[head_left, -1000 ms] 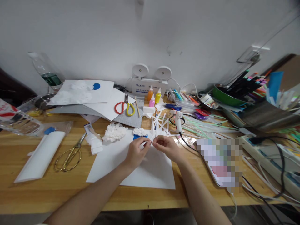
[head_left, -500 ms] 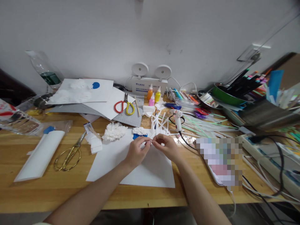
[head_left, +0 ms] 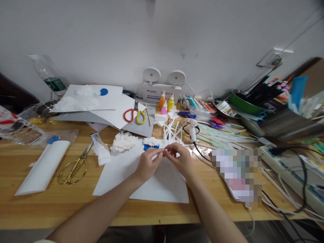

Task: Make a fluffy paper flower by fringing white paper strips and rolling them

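Note:
Above a white sheet of paper [head_left: 154, 189], my left hand [head_left: 147, 164] and my right hand [head_left: 180, 159] meet fingertip to fingertip. Both are closed in a pinch on something tiny and pale, too small to name. Just beyond the left fingers is a blue piece [head_left: 148, 147] topped with a clump of white curls [head_left: 151, 141]. A larger ruffled white clump [head_left: 124, 141] lies to its left, at the sheet's far edge. Loose white paper strips [head_left: 173, 133] are heaped behind my right hand.
Gold-handled scissors [head_left: 73, 170] and a rolled white sheet [head_left: 44, 168] lie left. Behind are red-and-yellow-handled scissors [head_left: 135, 113] and small paint bottles [head_left: 164, 108]. A glue gun [head_left: 192, 131], its cord, a pixelated phone-like object [head_left: 236, 179] and a power strip [head_left: 291, 179] occupy the right.
My right hand has tilted slightly and its fingertips have shifted a little against the left ones. Everything on the table stays in place.

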A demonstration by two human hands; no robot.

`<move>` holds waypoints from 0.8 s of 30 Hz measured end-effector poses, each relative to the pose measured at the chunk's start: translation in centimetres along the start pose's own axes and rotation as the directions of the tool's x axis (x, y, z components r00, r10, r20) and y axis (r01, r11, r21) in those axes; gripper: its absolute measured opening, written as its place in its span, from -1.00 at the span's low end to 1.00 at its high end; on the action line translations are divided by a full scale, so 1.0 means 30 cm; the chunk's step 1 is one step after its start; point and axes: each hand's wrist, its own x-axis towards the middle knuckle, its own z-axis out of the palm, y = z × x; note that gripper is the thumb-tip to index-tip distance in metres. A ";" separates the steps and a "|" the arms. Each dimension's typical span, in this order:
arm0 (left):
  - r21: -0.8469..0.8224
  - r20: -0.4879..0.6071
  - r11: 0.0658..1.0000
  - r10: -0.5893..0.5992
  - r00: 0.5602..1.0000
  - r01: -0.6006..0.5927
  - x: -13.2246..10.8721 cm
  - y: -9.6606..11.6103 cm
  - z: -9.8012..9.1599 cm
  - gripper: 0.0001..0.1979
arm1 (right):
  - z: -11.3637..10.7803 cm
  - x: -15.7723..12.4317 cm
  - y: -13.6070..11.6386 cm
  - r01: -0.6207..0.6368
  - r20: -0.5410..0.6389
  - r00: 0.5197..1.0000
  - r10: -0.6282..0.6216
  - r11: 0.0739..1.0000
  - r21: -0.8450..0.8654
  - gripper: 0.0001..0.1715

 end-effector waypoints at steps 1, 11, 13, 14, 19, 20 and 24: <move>-0.002 -0.002 1.000 -0.002 1.000 0.002 0.001 -0.001 0.000 -0.79 | 0.006 -0.002 -0.001 0.031 -0.031 0.999 -0.032 0.999 -0.016 -0.91; 0.021 -0.035 0.998 -0.059 0.998 0.059 0.009 0.013 -0.009 -0.82 | 0.031 -0.009 -0.004 0.125 -0.080 0.988 -0.129 0.991 -0.055 -0.92; 0.031 -0.050 0.997 -0.072 0.996 0.074 0.011 0.015 -0.012 -0.85 | 0.027 -0.008 -0.010 0.114 -0.049 0.992 -0.116 0.993 -0.038 -0.92; 0.037 -0.061 0.996 -0.077 0.995 0.079 0.012 0.014 -0.012 -0.86 | 0.026 -0.008 -0.013 0.111 -0.035 0.993 -0.112 0.993 -0.032 -0.92; 0.051 -0.083 0.995 -0.086 0.993 0.090 0.012 0.010 -0.011 -0.89 | 0.026 -0.008 -0.013 0.106 -0.005 0.994 -0.106 0.994 -0.017 -0.93; 0.049 -0.079 0.995 -0.081 0.994 0.085 0.011 0.010 -0.011 -0.89 | 0.026 -0.008 -0.012 0.103 -0.003 0.995 -0.103 0.995 -0.014 -0.93; 0.036 -0.059 0.997 -0.067 0.996 0.069 0.008 0.011 -0.010 -0.87 | 0.028 -0.008 -0.006 0.093 0.002 0.996 -0.093 0.996 -0.003 -0.94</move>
